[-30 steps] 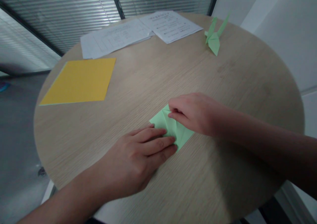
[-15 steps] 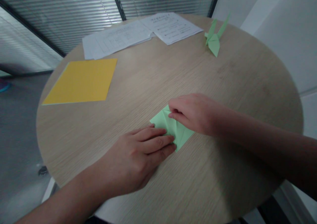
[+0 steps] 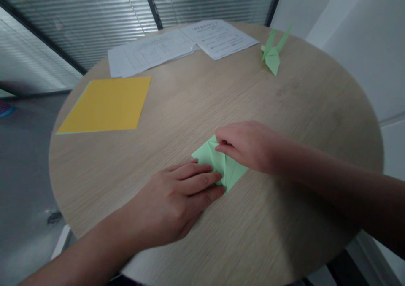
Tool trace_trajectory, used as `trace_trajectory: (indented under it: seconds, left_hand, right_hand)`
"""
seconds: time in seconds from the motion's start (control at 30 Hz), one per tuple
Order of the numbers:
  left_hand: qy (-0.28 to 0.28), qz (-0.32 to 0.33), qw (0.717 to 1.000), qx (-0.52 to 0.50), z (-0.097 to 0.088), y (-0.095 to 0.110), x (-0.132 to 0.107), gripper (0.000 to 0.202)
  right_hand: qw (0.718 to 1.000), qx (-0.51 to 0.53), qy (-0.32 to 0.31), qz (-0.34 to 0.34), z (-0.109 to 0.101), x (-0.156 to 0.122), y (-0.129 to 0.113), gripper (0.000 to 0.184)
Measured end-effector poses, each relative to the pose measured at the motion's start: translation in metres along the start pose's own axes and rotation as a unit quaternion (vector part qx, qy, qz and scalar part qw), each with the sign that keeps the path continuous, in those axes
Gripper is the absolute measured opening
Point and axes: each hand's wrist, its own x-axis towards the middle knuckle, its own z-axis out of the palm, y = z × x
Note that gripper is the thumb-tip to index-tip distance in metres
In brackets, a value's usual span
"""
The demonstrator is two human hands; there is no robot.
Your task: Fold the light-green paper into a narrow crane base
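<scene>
A light green sheet of folded origami paper point(image 3: 232, 172) lies on the table, with creases and a raised flap across its middle. My left hand point(image 3: 180, 197) rests on its near left part, fingers stretched out and pressing it flat. At the paper's far corner, my right hand point(image 3: 243, 147) has its fingers curled, with thumb and forefinger pinched on the edge. Part of the paper is hidden beneath both hands.
A round wooden table point(image 3: 177, 109) carries everything. To the left lies a stack of yellow paper point(image 3: 107, 104). Printed white sheets point(image 3: 218, 39) overlap at the back. A finished green paper crane point(image 3: 272, 58) stands at the back right. Window blinds point(image 3: 95, 20) are behind.
The view has tilted slightly, so the far objects appear a little lower. Both hands and the green paper have stayed in place.
</scene>
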Motion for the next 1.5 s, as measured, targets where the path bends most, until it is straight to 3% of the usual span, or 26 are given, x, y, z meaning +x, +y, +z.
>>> trace_trajectory:
  seconds: [0.93, 1.5]
  left_hand:
    - [-0.026, -0.004, 1.0, -0.001, -0.0022, 0.0006, 0.0003, 0.033]
    - [-0.005, 0.003, 1.0, -0.007, -0.0002, 0.001, 0.0001, 0.036]
  right_hand:
    - [1.0, 0.004, 0.005, 0.001, 0.0036, 0.0007, 0.0022, 0.023]
    - [1.0, -0.012, 0.012, 0.013, 0.0032, 0.0004, -0.0014, 0.021]
